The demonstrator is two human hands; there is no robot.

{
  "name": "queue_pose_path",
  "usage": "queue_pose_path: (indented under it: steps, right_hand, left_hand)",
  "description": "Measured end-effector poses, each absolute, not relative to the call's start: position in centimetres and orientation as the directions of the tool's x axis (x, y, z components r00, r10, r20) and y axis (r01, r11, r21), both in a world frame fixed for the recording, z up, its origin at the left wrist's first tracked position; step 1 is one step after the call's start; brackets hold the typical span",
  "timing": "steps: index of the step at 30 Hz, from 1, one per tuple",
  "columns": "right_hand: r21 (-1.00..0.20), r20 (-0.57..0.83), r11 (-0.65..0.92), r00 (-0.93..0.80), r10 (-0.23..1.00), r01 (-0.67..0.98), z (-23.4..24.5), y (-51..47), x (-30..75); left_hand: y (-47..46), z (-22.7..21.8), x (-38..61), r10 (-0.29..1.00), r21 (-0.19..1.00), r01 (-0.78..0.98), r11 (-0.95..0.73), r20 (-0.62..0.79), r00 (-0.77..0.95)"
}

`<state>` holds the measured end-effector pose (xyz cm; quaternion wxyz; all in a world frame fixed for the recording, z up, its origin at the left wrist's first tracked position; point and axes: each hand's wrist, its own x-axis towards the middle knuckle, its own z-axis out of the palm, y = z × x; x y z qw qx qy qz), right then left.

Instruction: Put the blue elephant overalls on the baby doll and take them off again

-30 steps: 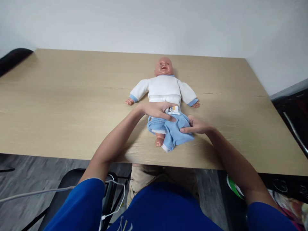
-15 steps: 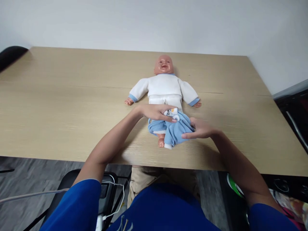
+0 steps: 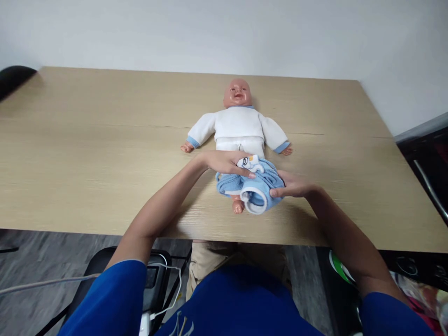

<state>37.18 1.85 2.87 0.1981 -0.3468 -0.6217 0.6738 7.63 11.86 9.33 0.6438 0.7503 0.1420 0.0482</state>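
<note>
A baby doll (image 3: 239, 122) in a white top lies on its back on the wooden table (image 3: 105, 140), head toward the wall. Light blue trousers (image 3: 261, 184) are bunched around its hips and legs. My left hand (image 3: 227, 163) pinches the trousers' waistband at the doll's belly. On the doll's other side my right hand (image 3: 292, 188) grips the bunched trouser leg, whose white cuff opening faces me. One bare doll foot (image 3: 238, 206) sticks out below the fabric.
A white wall rises behind the table. A dark chair (image 3: 14, 77) shows at the far left corner. Dark furniture with a metal bar (image 3: 429, 182) stands to the right. Cables and a black chair (image 3: 157, 280) lie under the table's near edge.
My right hand has gathered the trouser leg up toward the doll's hip, so the hanging blue leg is now bunched with its white cuff open toward me. My left hand stayed at the waistband.
</note>
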Motion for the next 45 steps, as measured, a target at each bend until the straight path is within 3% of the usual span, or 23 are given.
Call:
queue_pose_path:
  steps: [2, 5, 9, 14, 18, 21, 24, 30, 38, 43, 45]
  right_hand:
    - [-0.979, -0.202, -0.141, -0.705, 0.680, 0.144, 2.5, 1.9, 37.3]
    - [-0.986, -0.122, -0.169, -0.631, 0.766, -0.015, 1.7, 1.8, 37.0]
    - [-0.957, -0.120, -0.243, -0.544, 0.831, -0.159, 1.1, 1.3, 36.0]
    - [-0.961, -0.140, -0.245, -0.534, 0.834, -0.130, 1.6, 1.2, 35.6]
    - [-0.991, -0.040, -0.107, -0.587, 0.809, -0.081, 2.9, 1.5, 36.0]
    - [-0.998, -0.026, 0.009, -0.587, 0.809, 0.056, 4.1, 1.5, 36.1]
    - [-0.982, -0.004, 0.082, -0.455, 0.890, 0.170, 4.5, 1.6, 36.2]
    - [-0.977, 0.058, 0.109, -0.264, 0.963, 0.183, 4.5, 0.9, 35.7]
    - [-0.979, -0.036, -0.047, 0.059, 0.998, 0.199, 6.0, -5.8, 31.3]
    - [-0.971, -0.097, -0.145, 0.246, 0.965, 0.188, 5.3, -11.1, 27.5]
    - [-0.966, -0.085, -0.155, 0.310, 0.947, 0.207, 4.4, -12.2, 26.8]
  left_hand:
    - [12.3, 8.7, 7.4, 0.202, 0.974, 0.132, -0.182, -0.095, 0.975]
    - [12.8, 8.1, 7.1, 0.103, 0.972, 0.134, -0.190, -0.116, 0.988]
    - [13.0, 8.0, 7.1, 0.063, 0.973, 0.152, -0.176, -0.143, 0.988]
    - [12.8, 7.8, 7.3, 0.139, 0.978, 0.106, -0.181, -0.081, 0.987]
    - [12.8, 7.3, 7.4, 0.183, 0.978, 0.079, -0.195, -0.043, 0.982]
    - [12.6, 7.1, 7.6, 0.209, 0.981, 0.078, -0.179, -0.039, 0.977]
    - [12.4, 7.2, 7.5, 0.229, 0.980, 0.112, -0.166, -0.073, 0.971]
    - [11.9, 7.6, 7.6, 0.314, 0.985, 0.150, -0.086, -0.116, 0.942]
    - [10.2, 8.5, 9.0, 0.376, 0.895, 0.263, -0.359, -0.119, 0.919]
    - [9.3, 8.7, 9.0, 0.280, 0.868, 0.268, -0.418, -0.157, 0.947]
    - [8.9, 8.8, 9.1, 0.297, 0.813, 0.327, -0.482, -0.199, 0.934]
